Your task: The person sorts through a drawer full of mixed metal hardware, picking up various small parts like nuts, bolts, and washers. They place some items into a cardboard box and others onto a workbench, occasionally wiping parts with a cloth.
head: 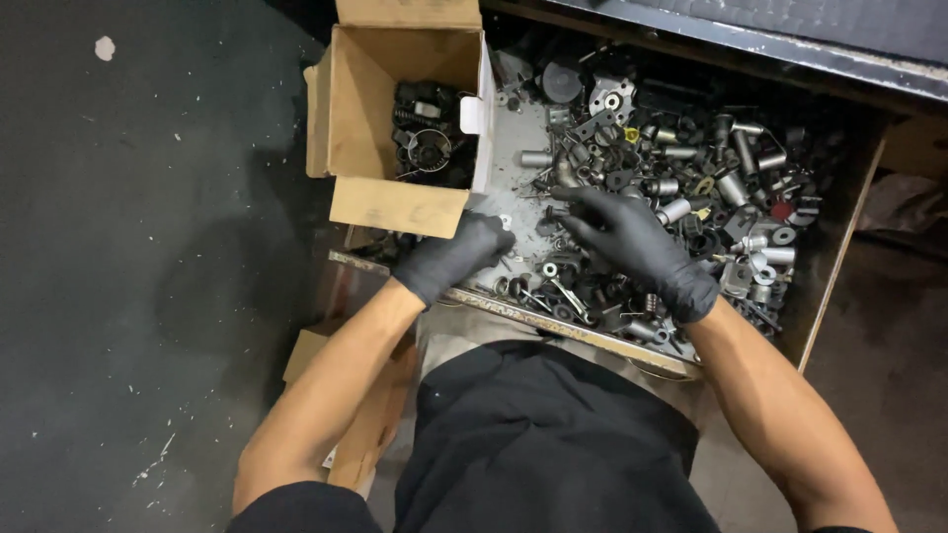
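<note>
Gloved hands' grips loosely spread, left hand (456, 255), right hand (637, 247), over drawer (839, 257) of metal parts (691, 168), cardboard box (360, 109) holding dark parts (430, 133)

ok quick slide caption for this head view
Two black-gloved hands, left hand and right hand, sort small metal parts in a shallow metal tray beside an open brown cardboard box.

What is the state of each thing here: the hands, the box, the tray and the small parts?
Left hand: in a black glove, fingers curled on the tray's bare patch, grip unclear.
Right hand: in a black glove, fingers spread flat over the metal parts.
Cardboard box: open, flaps out, holding dark parts.
Tray: crowded with parts, bare near its left end.
Metal parts: loose, unsorted, heaped.
</note>
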